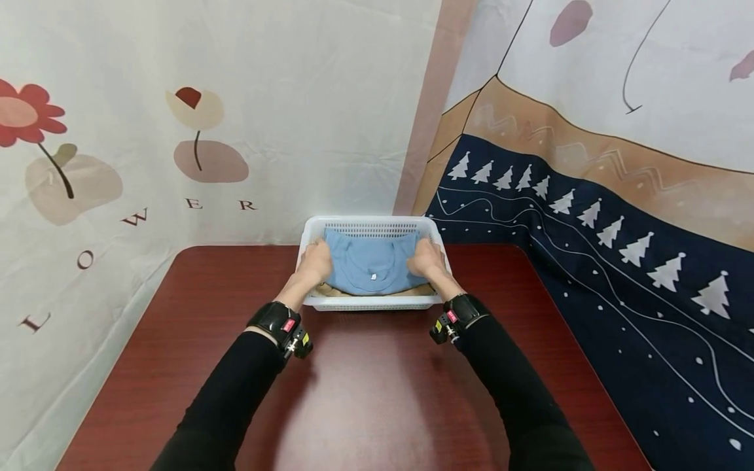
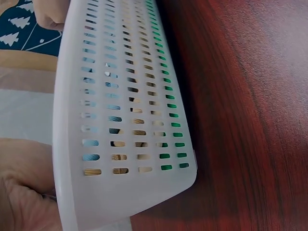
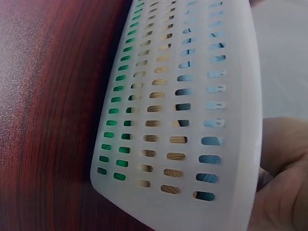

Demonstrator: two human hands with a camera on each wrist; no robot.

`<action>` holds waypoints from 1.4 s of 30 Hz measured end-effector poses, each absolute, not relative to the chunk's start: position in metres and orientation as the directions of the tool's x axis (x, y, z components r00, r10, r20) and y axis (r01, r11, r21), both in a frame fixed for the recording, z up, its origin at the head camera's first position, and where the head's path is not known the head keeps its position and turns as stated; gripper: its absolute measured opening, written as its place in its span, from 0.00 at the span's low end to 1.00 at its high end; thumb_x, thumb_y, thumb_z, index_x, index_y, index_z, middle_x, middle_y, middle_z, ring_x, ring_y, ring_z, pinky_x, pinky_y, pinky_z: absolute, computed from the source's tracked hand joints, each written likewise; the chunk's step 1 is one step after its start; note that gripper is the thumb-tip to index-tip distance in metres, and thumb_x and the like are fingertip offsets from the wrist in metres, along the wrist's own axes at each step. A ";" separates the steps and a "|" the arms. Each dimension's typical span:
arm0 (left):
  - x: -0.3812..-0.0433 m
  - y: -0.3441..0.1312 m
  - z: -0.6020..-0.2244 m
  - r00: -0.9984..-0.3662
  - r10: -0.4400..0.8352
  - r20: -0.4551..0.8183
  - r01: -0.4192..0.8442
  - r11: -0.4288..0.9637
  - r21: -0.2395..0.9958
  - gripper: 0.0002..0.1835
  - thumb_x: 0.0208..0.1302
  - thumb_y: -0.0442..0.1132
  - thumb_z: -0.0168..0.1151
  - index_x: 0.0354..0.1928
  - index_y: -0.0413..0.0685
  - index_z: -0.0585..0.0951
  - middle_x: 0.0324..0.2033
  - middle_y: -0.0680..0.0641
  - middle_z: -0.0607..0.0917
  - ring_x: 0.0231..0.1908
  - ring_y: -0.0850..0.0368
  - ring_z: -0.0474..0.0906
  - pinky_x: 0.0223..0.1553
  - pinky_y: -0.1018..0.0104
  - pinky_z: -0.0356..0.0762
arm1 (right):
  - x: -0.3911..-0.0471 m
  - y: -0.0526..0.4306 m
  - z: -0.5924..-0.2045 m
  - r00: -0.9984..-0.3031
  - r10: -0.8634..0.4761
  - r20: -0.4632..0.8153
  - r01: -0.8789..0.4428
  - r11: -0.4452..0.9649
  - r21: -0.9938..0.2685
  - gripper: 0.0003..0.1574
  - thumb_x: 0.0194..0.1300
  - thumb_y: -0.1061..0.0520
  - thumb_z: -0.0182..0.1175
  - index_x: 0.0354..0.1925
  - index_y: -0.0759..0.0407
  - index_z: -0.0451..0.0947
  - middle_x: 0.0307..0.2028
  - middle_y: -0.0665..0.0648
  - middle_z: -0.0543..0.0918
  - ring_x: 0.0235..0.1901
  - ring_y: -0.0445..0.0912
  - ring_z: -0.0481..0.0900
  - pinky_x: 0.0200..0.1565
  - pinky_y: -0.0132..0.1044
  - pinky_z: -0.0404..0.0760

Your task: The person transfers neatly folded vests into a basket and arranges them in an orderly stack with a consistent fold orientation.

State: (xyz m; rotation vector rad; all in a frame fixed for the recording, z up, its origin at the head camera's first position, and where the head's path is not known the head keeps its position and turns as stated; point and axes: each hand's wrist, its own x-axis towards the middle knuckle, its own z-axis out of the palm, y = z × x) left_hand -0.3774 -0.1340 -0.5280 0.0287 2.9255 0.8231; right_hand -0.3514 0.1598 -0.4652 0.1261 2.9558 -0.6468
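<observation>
A folded light-blue T-shirt (image 1: 353, 258), its neckline facing me, lies on top inside a white slotted plastic basket (image 1: 377, 302). My left hand (image 1: 317, 260) has curled fingers at the shirt's left side and seems to grip it. At the right side my right hand (image 1: 427, 258) holds the shirt the same way. The fingertips are hidden. Below the shirt, tan cloth (image 1: 338, 292) shows along the front. Through the basket wall (image 2: 120, 197) in the left wrist view, blue, tan and green layers appear; green cloth (image 3: 119, 176) is lowest in the right wrist view.
The basket stands at the back edge of a dark red wood-grain table (image 1: 365, 392). Directly behind hangs a pale printed curtain (image 1: 330, 131); a navy cloth with white trees (image 1: 589, 275) drapes along the right side.
</observation>
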 end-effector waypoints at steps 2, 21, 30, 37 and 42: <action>-0.347 -0.125 -0.494 -0.993 0.041 -0.112 -0.027 0.840 0.542 0.27 0.82 0.27 0.46 0.79 0.24 0.63 0.68 0.21 0.78 0.68 0.25 0.81 0.68 0.40 0.85 | -0.351 0.159 -0.465 -0.991 0.062 -0.120 0.105 0.913 -0.395 0.05 0.69 0.60 0.60 0.37 0.63 0.80 0.54 0.69 0.87 0.56 0.65 0.85 0.55 0.57 0.86; -0.307 -0.115 -0.463 -0.983 0.184 0.001 0.156 0.832 0.533 0.32 0.84 0.21 0.41 0.87 0.31 0.59 0.89 0.25 0.49 0.88 0.25 0.52 0.88 0.37 0.60 | -0.334 0.153 -0.467 -1.000 -0.011 -0.013 -0.007 0.948 -0.319 0.35 0.70 0.66 0.65 0.72 0.75 0.70 0.65 0.81 0.81 0.60 0.72 0.87 0.59 0.60 0.90; -0.305 -0.117 -0.455 -0.973 0.222 -0.063 0.172 0.882 0.439 0.34 0.80 0.21 0.43 0.85 0.21 0.55 0.90 0.26 0.45 0.90 0.27 0.48 0.91 0.41 0.53 | -0.327 0.153 -0.460 -0.994 -0.108 -0.001 -0.104 0.961 -0.257 0.42 0.71 0.67 0.64 0.78 0.75 0.66 0.72 0.80 0.73 0.67 0.70 0.82 0.67 0.58 0.87; -0.304 -0.127 -0.451 -0.947 0.322 -0.004 0.294 0.869 0.398 0.33 0.85 0.30 0.47 0.85 0.20 0.57 0.89 0.24 0.50 0.89 0.29 0.53 0.89 0.42 0.59 | -0.322 0.171 -0.451 -0.978 -0.184 0.096 -0.206 0.912 -0.354 0.37 0.78 0.62 0.61 0.77 0.80 0.69 0.76 0.80 0.72 0.73 0.72 0.78 0.76 0.61 0.81; -0.305 -0.141 -0.449 -0.914 0.380 0.141 0.405 0.841 0.359 0.35 0.86 0.42 0.57 0.83 0.25 0.65 0.86 0.25 0.61 0.87 0.30 0.59 0.90 0.40 0.59 | -0.316 0.189 -0.445 -0.951 -0.241 0.193 -0.302 0.854 -0.423 0.40 0.81 0.55 0.64 0.79 0.76 0.69 0.80 0.76 0.71 0.79 0.71 0.72 0.82 0.64 0.73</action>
